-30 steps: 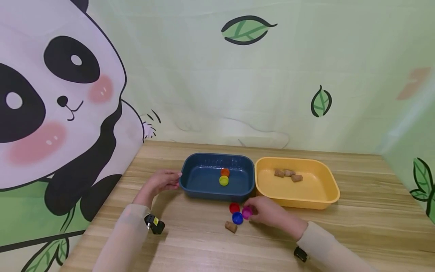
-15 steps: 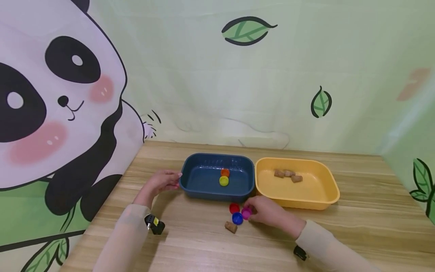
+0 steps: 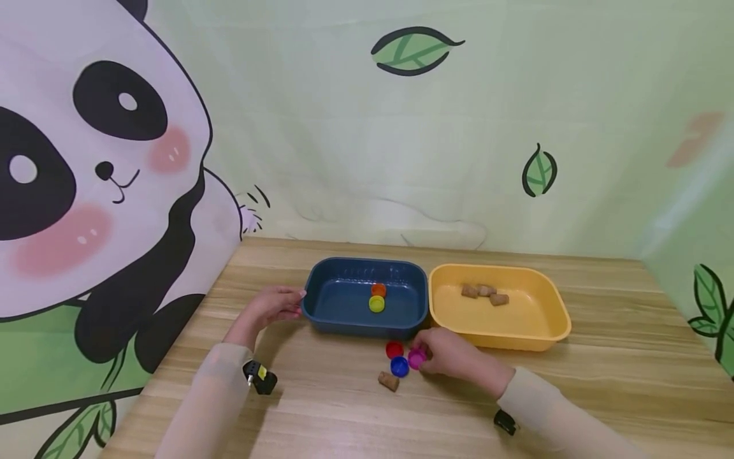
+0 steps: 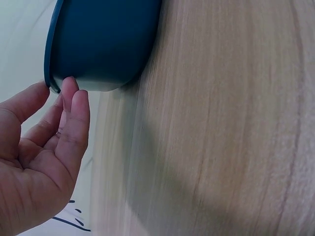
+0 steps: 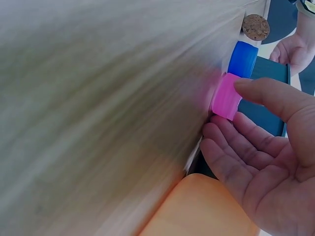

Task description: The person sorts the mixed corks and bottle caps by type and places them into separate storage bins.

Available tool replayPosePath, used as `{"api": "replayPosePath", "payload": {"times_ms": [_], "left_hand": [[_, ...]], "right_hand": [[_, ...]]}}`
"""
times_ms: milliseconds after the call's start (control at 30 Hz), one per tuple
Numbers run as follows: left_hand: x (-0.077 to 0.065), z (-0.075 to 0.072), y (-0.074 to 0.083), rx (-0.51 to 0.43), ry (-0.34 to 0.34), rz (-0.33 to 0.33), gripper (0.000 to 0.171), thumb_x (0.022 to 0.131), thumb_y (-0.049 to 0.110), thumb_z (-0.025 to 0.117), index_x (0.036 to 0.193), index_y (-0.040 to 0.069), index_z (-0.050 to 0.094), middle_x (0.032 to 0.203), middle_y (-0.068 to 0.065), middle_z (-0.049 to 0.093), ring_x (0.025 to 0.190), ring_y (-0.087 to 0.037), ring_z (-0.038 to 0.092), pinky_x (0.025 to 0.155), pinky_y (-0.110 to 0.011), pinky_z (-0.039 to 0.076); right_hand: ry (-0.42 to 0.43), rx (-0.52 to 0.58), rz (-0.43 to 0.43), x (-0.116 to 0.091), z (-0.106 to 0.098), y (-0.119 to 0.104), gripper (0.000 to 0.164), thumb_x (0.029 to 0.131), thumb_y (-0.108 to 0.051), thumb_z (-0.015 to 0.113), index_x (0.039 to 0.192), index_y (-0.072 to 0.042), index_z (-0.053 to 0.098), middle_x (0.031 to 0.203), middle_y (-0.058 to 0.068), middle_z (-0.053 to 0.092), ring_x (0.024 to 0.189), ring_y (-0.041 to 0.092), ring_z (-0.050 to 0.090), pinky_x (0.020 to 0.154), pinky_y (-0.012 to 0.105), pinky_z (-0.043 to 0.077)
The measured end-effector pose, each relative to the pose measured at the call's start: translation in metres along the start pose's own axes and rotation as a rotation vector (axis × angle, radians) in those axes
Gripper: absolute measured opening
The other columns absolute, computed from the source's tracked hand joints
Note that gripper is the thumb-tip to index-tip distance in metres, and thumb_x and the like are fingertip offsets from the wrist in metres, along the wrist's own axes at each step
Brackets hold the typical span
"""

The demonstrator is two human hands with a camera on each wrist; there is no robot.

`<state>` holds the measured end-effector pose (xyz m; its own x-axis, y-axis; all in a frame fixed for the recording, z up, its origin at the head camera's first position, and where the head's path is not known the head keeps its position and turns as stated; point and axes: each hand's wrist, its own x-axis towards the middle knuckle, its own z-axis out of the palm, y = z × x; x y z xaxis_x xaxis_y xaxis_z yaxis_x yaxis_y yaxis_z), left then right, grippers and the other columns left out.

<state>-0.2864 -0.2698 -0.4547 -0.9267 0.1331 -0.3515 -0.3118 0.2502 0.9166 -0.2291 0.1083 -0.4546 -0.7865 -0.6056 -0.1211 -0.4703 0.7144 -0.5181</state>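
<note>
On the wooden table [image 3: 321,417], the pink cap [image 3: 416,358] was pinched between thumb and fingers of the right hand [image 3: 454,357], just nearside of the blue tray [image 3: 355,329], whose left rim was held by the left hand [image 3: 274,304].

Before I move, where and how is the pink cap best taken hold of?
I'd pinch the pink cap by opposite sides of its outer wall, which is short, round and rises from the table. Come from the right, where the right hand is, since the blue cap and red cap crowd its left.
</note>
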Motion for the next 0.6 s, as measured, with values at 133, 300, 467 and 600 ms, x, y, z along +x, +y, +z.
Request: {"api": "replayPosePath", "payload": {"times_ms": [133,300,467,600], "left_hand": [[0.002,-0.001,-0.001,-0.002,0.007,-0.005,0.046,0.106,0.014,0.055,0.137,-0.020,0.048,0.075,0.007,0.068,0.070,-0.003,0.065,0.068,-0.016,0.059],[0.002,0.000,-0.001,-0.006,0.007,-0.004,0.045,0.106,0.013,0.055,0.135,-0.020,0.049,0.073,0.007,0.067,0.070,-0.003,0.065,0.068,-0.017,0.059],[0.000,-0.001,-0.001,0.000,0.008,-0.002,0.044,0.106,0.013,0.055,0.135,-0.020,0.049,0.074,0.007,0.068,0.070,-0.004,0.065,0.069,-0.017,0.060],[-0.001,-0.001,0.001,0.014,0.006,0.006,0.045,0.106,0.013,0.055,0.136,-0.020,0.049,0.075,0.007,0.068,0.071,-0.003,0.065,0.070,-0.017,0.060]], "right_hand": [[-0.003,0.007,0.003,-0.001,-0.001,0.000,0.024,0.082,-0.009,0.083,0.101,-0.001,0.070,0.084,0.003,0.068,0.075,0.011,0.053,0.070,0.022,0.050],[-0.007,0.016,0.010,-0.002,-0.002,-0.001,0.023,0.082,-0.009,0.082,0.101,-0.002,0.070,0.083,0.002,0.067,0.076,0.012,0.053,0.069,0.022,0.049],[-0.029,0.041,0.030,-0.005,-0.006,-0.004,0.023,0.083,-0.009,0.082,0.102,-0.004,0.070,0.083,0.001,0.065,0.076,0.013,0.053,0.068,0.022,0.048],[-0.037,0.084,0.027,-0.010,-0.014,-0.008,0.024,0.082,-0.009,0.082,0.102,-0.004,0.070,0.087,0.001,0.069,0.078,0.012,0.055,0.069,0.020,0.051]]}}
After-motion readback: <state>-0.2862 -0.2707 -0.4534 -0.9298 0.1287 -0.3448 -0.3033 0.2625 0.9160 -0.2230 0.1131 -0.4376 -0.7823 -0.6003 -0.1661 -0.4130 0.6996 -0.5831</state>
